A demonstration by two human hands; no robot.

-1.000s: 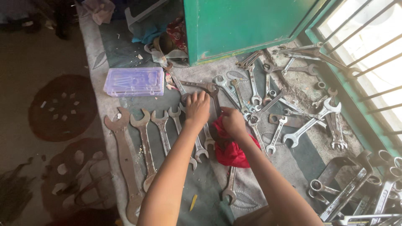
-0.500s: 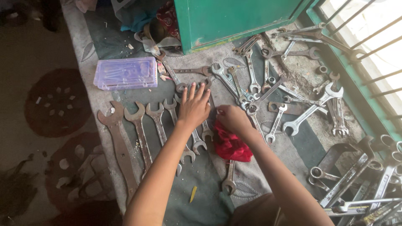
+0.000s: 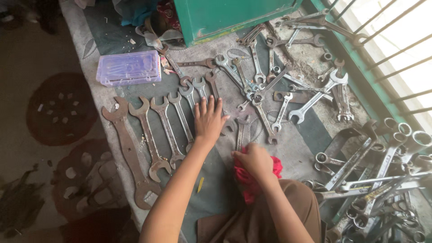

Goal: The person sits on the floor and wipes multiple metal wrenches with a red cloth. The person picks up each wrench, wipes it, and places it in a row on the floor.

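My left hand [image 3: 209, 120] lies flat, fingers spread, on a row of open-ended wrenches [image 3: 166, 130] laid side by side on a grey mat [image 3: 288, 148]. The row runs from a very large rusty wrench [image 3: 128, 153] at the left down to smaller ones under my palm. My right hand [image 3: 254, 161] is closed around a red rag [image 3: 252, 182] and presses it on a small wrench [image 3: 240, 132] just right of the row, near my knee.
A clear purple plastic box [image 3: 129, 67] sits behind the row. A green metal cabinet [image 3: 225, 15] stands at the back. Loose wrenches [image 3: 279, 90] lie scattered to the right, and a heap of ring spanners [image 3: 373, 180] fills the right corner by a barred window [image 3: 396, 49].
My right hand with the red rag has drawn back toward my body. My left hand has stayed flat on the wrench row; the camera view shifted.
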